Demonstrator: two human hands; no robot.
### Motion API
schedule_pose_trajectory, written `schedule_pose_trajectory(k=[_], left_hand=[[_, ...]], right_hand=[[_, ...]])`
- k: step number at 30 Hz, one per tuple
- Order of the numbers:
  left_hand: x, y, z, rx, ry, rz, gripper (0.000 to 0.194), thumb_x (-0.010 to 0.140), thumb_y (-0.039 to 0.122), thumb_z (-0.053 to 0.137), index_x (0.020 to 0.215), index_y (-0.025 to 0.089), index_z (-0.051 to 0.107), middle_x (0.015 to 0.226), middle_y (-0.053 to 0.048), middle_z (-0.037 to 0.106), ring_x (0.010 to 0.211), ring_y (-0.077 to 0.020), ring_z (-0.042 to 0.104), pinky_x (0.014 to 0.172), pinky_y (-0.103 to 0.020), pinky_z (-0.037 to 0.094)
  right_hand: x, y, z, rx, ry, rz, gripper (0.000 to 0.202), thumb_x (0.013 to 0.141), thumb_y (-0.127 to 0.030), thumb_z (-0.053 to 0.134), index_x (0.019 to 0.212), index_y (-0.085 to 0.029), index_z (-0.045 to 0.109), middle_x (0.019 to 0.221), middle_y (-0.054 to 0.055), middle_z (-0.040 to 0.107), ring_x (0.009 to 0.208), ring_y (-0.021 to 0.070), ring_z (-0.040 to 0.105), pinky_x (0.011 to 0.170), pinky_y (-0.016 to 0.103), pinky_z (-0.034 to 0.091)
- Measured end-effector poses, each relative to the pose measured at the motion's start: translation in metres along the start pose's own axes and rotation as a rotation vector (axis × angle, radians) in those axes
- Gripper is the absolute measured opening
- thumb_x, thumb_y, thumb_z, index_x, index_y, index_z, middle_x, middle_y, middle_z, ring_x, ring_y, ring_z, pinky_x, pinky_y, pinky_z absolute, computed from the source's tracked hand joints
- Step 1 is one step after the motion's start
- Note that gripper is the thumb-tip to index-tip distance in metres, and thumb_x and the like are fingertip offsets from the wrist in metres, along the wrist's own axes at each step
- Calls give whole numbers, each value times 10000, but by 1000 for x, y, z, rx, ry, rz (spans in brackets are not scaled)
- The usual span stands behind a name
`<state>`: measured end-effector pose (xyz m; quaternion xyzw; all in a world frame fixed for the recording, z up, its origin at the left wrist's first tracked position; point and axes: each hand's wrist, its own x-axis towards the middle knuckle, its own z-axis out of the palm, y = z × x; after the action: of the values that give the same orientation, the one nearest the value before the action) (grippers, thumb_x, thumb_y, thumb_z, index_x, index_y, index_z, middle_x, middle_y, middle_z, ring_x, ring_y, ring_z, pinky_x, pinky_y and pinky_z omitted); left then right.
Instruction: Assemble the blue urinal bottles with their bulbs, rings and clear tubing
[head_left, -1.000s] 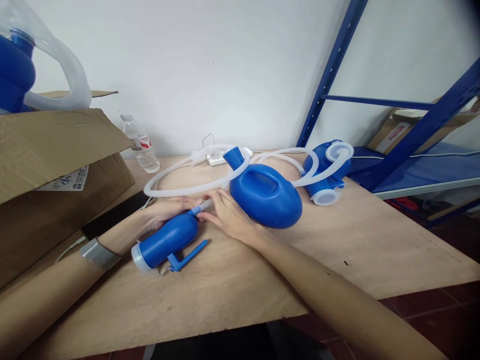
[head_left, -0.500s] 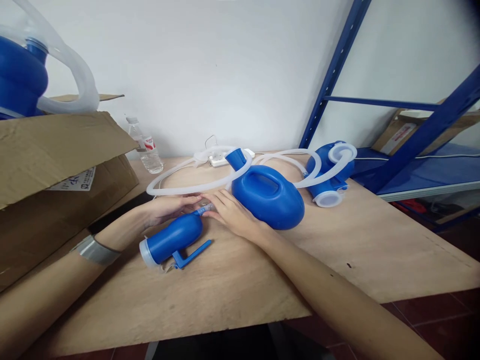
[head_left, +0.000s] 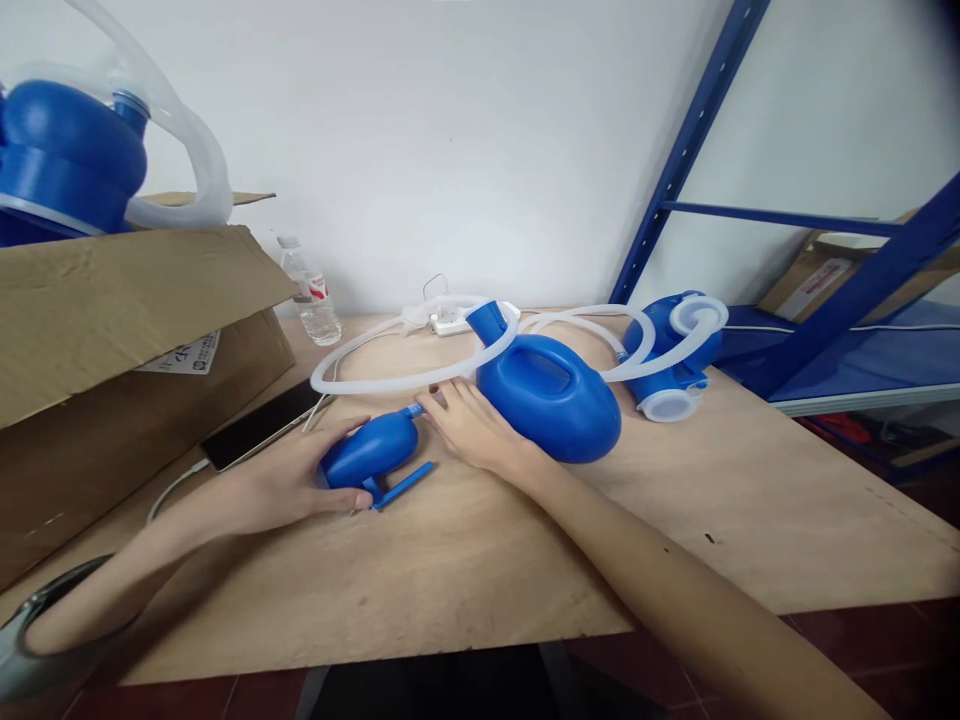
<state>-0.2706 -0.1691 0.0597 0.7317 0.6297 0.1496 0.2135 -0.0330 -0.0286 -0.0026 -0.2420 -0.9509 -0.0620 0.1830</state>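
Observation:
A small blue urinal cup [head_left: 379, 445] with a side handle lies tilted on the table. My left hand [head_left: 300, 475] wraps round its wide end, thumb by the handle, hiding the pale cap. At the cup's narrow neck [head_left: 412, 411], my right hand [head_left: 469, 425] has its fingers closed on the end of the clear tube; the joint is partly hidden by the fingers. A white hose [head_left: 375, 383] loops behind both hands. Just right of my right hand lies a blue urinal bottle [head_left: 547, 400] with a moulded grip, its mouth pointing up and left.
Another blue urinal set [head_left: 667, 350] with coiled hose lies at the back right. On the left stand a cardboard box [head_left: 135, 300] with blue bottles on top, a phone [head_left: 262, 425] on its cable, and a water bottle [head_left: 315, 300]. A power strip [head_left: 450, 322] sits by the wall; blue shelving [head_left: 675, 150] rises right.
My left hand has moved from the neck joint back and down to the cup's wide end and now grasps it. My right hand stays at the tube end. The view has shifted slightly.

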Motion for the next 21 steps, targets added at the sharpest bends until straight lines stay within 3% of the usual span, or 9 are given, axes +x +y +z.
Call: schedule_pose_trajectory(k=[3, 7, 10, 13, 17, 21], left_hand=[[-5, -6, 9, -20, 81, -50, 790, 844, 666, 685, 1509, 281, 502, 1393, -88, 636, 1199, -291, 650, 1017, -409, 526], [-4, 6, 9, 18, 212, -7, 655, 857, 648, 660, 1376, 259, 570, 1293, -61, 669, 1108, -266, 667, 964, -389, 525], [-5, 11, 10, 78, 337, 73, 580, 870, 606, 656, 1315, 247, 563, 1294, -66, 650, 1096, -258, 662, 946, -380, 528], [-6, 8, 18, 105, 460, 111, 634, 864, 602, 675, 1364, 257, 493, 1309, -68, 648, 1071, -244, 674, 936, -375, 529], [-7, 4, 26, 99, 475, 131, 605, 849, 622, 706, 1298, 245, 555, 1114, -36, 714, 949, -222, 698, 840, -328, 517], [-7, 10, 23, -2, 397, -9, 520, 850, 662, 684, 1103, 209, 666, 940, -24, 711, 711, -165, 627, 691, -298, 470]], right_hand=[[8, -10, -3, 9, -80, -18, 486, 972, -175, 376, 1424, -152, 553, 1336, 158, 519, 1277, 232, 458, 1137, 428, 399], [21, -20, -14, 72, -207, 76, 513, 917, -137, 410, 1415, -148, 535, 1343, 122, 565, 1213, 219, 552, 1065, 378, 455], [26, -19, -21, 118, -299, 177, 460, 920, -151, 425, 1355, -162, 573, 1235, 109, 626, 1110, 189, 610, 964, 306, 471], [25, -15, -22, 104, -343, 235, 428, 950, -208, 415, 1331, -179, 608, 1215, 107, 642, 1098, 208, 625, 943, 314, 469], [23, -13, -12, 88, -250, 133, 426, 952, -283, 470, 1326, -210, 660, 1402, 107, 560, 1263, 244, 562, 1059, 359, 447], [22, -13, -3, 119, -285, 138, 390, 946, -306, 500, 1258, -207, 713, 1306, 109, 619, 1246, 263, 577, 1038, 379, 472]])
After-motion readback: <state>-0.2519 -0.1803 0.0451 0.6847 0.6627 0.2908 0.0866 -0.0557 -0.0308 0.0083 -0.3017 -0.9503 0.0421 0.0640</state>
